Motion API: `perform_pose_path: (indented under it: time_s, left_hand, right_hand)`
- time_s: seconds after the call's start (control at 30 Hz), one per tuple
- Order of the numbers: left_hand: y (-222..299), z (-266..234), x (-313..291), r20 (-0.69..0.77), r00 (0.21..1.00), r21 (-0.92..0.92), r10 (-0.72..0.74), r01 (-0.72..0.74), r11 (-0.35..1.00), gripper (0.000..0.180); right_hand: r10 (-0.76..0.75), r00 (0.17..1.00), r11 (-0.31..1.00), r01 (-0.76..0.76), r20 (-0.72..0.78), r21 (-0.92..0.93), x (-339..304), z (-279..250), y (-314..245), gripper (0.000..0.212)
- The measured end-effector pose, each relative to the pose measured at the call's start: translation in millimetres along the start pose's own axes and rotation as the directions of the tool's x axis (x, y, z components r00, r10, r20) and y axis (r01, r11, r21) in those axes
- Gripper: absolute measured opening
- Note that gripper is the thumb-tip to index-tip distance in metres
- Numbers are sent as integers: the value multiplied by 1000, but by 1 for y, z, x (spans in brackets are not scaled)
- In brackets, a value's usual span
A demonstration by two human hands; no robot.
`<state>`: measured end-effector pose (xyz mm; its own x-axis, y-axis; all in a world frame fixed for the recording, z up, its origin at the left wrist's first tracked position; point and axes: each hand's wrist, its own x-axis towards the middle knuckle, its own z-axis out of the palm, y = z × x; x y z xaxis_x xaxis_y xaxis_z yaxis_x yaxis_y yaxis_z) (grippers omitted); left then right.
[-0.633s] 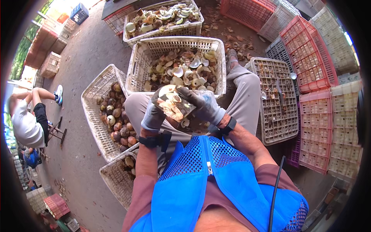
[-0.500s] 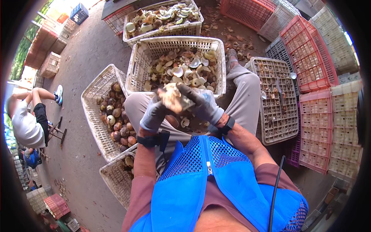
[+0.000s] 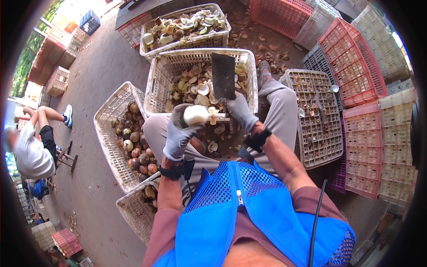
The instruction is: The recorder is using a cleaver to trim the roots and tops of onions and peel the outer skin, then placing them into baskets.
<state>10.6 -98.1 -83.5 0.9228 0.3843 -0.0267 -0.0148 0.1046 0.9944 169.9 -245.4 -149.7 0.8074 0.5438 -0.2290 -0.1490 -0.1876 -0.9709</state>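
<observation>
In my left hand [image 3: 181, 129], gloved in grey, sits a smooth white round fruit [image 3: 195, 115] that looks like a peeled coconut. A small yellowish scrap [image 3: 213, 116] shows at its right side. My right hand [image 3: 240, 111], also gloved, grips a cleaver [image 3: 223, 76] whose broad dark blade points up and away from me, apart from the fruit. Both hands are over the near rim of a white crate [image 3: 155, 75] of cup-shaped peel pieces [image 3: 202, 88]. The blade hides part of those pieces.
A crate of brown round fruits [image 3: 135, 151] stands at my left, with another crate [image 3: 138, 213] nearer me. Beyond is a crate of pale peelings [image 3: 187, 26]. On my right, an upturned crate [image 3: 313, 120] bears a knife [image 3: 319, 104]. Stacked crates [image 3: 362, 147] line the right. A person [image 3: 33, 149] sits far left.
My hands have moved apart. The fruit, blurred between both hands before, now shows white in my left hand, and the cleaver's blade stands upright in my right.
</observation>
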Motion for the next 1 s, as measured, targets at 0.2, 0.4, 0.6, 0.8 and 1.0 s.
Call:
perform_pose_path:
  time_s: [0.2,0.4,0.6,0.8,1.0]
  left_hand:
    - [-12,1,15,37,991,103,-133,128,986,52]
    - [-10,6,21,88,995,553,47,-88,829,54]
    - [-8,7,30,19,999,577,-41,22,816,51]
    - [-36,3,50,-37,994,132,-99,103,986,43]
    - [-44,-26,34,-10,1000,228,-1,3,974,28]
  right_hand:
    - [293,804,671,-559,518,488,-52,18,9,14]
    - [134,797,598,-539,590,593,-62,15,28,21]
    - [159,777,671,-538,609,511,-61,9,29,30]
    - [148,716,376,-678,682,631,-63,-3,12,28]
    - [202,830,368,-556,520,745,-67,-26,-6,21]
